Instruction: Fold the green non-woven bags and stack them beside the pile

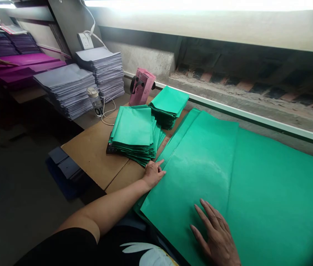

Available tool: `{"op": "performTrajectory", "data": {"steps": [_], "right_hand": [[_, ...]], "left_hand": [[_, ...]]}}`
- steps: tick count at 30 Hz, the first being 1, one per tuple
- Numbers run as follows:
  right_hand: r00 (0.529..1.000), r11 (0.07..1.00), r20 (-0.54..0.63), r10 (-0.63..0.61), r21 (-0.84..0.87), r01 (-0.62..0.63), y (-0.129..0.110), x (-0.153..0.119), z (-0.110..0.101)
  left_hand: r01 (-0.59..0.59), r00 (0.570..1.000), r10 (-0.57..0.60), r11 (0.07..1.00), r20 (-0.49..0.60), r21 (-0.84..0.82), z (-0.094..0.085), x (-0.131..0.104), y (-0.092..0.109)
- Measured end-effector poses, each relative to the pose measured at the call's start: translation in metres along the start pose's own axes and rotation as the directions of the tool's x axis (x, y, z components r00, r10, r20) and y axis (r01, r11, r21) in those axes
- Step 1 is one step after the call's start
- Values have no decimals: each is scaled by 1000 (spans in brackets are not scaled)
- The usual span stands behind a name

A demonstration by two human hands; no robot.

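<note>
Large green sheets (195,173), creased and paper- or fabric-like, cover the right side of the work surface. My left hand (153,173) is at their left edge, its index finger and thumb apart and touching or nearly touching the top sheet; some of its fingers are curled out of sight. Over the lower part of the sheets my right hand (216,234) is spread, palm down, with nothing in it. I cannot tell whether its fingertips press on the sheet. Just beyond my left hand lies a stack of folded green pieces (133,127). Behind it is a second green stack (170,101).
Brown cardboard (98,155) lies under the green stacks. A pink bag-like holder (142,87), a clear bottle (94,102) with a white cord, and tall grey stacks (64,88) stand farther back. Another person's hand (5,62) rests on magenta sheets (31,61) at far left.
</note>
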State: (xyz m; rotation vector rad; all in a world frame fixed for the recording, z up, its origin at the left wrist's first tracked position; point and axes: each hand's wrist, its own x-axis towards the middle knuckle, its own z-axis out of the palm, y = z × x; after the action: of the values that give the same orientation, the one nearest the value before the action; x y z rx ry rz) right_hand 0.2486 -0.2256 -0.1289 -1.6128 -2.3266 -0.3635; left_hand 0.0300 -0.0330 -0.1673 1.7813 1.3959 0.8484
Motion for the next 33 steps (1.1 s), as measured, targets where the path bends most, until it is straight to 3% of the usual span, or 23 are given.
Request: {"op": "performTrajectory", "data": {"steps": [4, 6, 8, 10, 12, 16, 18, 20, 21, 23, 25, 26, 28, 30, 32, 33], "right_hand": [[979, 991, 178, -101, -70, 115, 21, -22, 0], [959, 983, 249, -137, -82, 162, 43, -16, 9], [947, 985, 305, -100, -103, 137, 82, 8, 23], [937, 988, 344, 53, -155, 1, 138, 47, 41], [894, 950, 347, 284, -230, -212, 205, 95, 57], [716, 757, 252, 651, -293, -584, 330, 179, 75], [629, 666, 220, 746, -287, -689, 367, 202, 75], [600, 639, 219, 769, -293, -712, 375, 206, 73], [626, 667, 231, 744, -296, -684, 368, 200, 72], [745, 792, 274, 608, -274, -545, 329, 173, 70], [870, 924, 320, 376, -197, -327, 258, 128, 63], [910, 969, 338, 241, -137, -206, 213, 103, 56], [926, 1000, 378, 11, 13, -17, 117, 52, 37], [878, 968, 424, -223, 204, 147, 32, 7, 17], [862, 934, 404, -307, 303, 190, -16, -30, -1], [866, 932, 397, -305, 311, 186, -24, -44, -9]], "left_hand": [[-87, 996, 87, 996, -29, 9, 2, -2, -3], [-132, 990, 132, 991, -42, 9, 3, -3, -5], [-159, 986, 159, 987, -42, -5, 3, -4, -6], [-166, 986, 165, 986, -39, -32, 4, -5, -7], [-158, 987, 155, 986, -47, -63, 6, -7, -8], [-89, 994, 82, 992, -74, -93, 11, -9, -12], [-68, 994, 58, 992, -94, -102, 15, -8, -15], [-65, 993, 52, 991, -107, -120, 17, -5, -15], [-64, 993, 50, 989, -110, -131, 16, -4, -13], [-60, 992, 42, 986, -117, -153, 13, -3, -10], [-58, 991, 37, 984, -125, -170, 10, -1, -8], [-56, 992, 35, 984, -123, -172, 10, -1, -8], [-52, 994, 33, 983, -109, -175, 9, 0, -9], [-58, 995, 41, 982, -94, -181, 9, 0, -10], [-82, 993, 63, 978, -99, -192, 8, 0, -11], [-98, 991, 78, 976, -105, -196, 8, 0, -11]]}}
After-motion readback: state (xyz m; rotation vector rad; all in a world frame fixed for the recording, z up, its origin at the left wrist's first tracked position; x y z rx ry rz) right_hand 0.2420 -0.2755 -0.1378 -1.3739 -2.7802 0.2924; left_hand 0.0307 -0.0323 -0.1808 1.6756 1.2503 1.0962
